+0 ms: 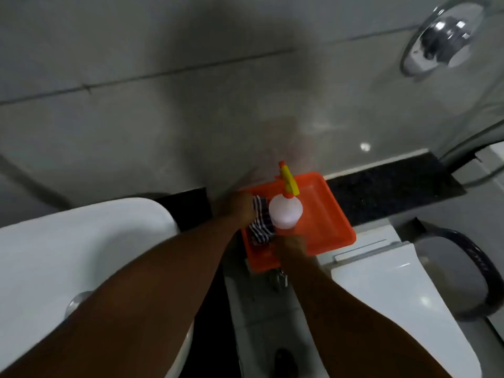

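An orange plastic tray (327, 214) sits in front of me, above the gap between a washbasin and a toilet. In it stands a white spray bottle (285, 211) with a yellow and orange trigger head. Beside the bottle lies a striped dark-and-white cloth (260, 225). My left hand (240, 207) is at the tray's left edge with its fingers curled onto the cloth. My right hand (293, 244) grips the tray's near edge, just below the bottle. The fingertips of both hands are hidden or blurred.
A white washbasin (81, 241) fills the lower left. A white toilet cistern and lid (395, 282) with a dark seat ring (469, 268) stand at the right. A black stone ledge (387, 184) runs along the grey tiled wall. A chrome fitting (441, 34) hangs at the upper right.
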Demonstrator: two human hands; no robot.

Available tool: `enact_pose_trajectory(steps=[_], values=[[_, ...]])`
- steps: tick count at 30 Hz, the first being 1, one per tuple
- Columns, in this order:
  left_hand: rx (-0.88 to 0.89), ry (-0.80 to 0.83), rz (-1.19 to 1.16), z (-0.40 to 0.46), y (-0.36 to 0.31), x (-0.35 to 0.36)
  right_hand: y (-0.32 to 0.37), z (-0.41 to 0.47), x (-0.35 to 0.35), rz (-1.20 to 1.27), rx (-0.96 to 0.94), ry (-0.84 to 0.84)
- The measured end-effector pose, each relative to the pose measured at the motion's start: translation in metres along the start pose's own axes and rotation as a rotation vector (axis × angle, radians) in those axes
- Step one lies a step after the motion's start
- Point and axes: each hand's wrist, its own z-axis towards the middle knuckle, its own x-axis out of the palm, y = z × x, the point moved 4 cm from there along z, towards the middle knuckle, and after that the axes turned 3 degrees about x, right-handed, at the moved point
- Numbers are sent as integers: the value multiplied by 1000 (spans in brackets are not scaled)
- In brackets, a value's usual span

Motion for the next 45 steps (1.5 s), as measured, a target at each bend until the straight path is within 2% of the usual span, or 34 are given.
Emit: enact_pose_trajectory(steps=[3,7,10,13,15,18,22,25,28,31,34,37,40,45], values=[[-9,22,30,29,5,9,-1,24,14,96,21,51],[-39,69,108,51,17,27,-8,42,27,114,154,148],[-109,60,20,61,25,39,-14,53,32,67,164,168],[-157,51,-176,67,23,44,-16,62,31,207,233,188],[-214,92,-141,70,24,46,-12,64,30,267,261,214],[-223,120,12,70,23,44,-7,63,30,246,245,193],[-239,58,-11,65,21,33,10,51,30,207,182,152],[-164,87,16,52,13,15,30,27,29,163,157,176],[-79,27,-175,30,4,-18,56,-6,26,169,84,206],[-193,-64,-518,2,-1,-58,89,-51,22,296,-63,232],[-307,47,-960,-38,-8,-97,123,-99,17,379,-211,308],[-237,158,-1179,-85,-17,-138,155,-151,10,306,-283,381],[-118,48,-1247,-127,-26,-186,181,-198,9,233,-334,387],[-42,-121,-1133,-201,-16,-262,198,-251,36,150,-393,450]])
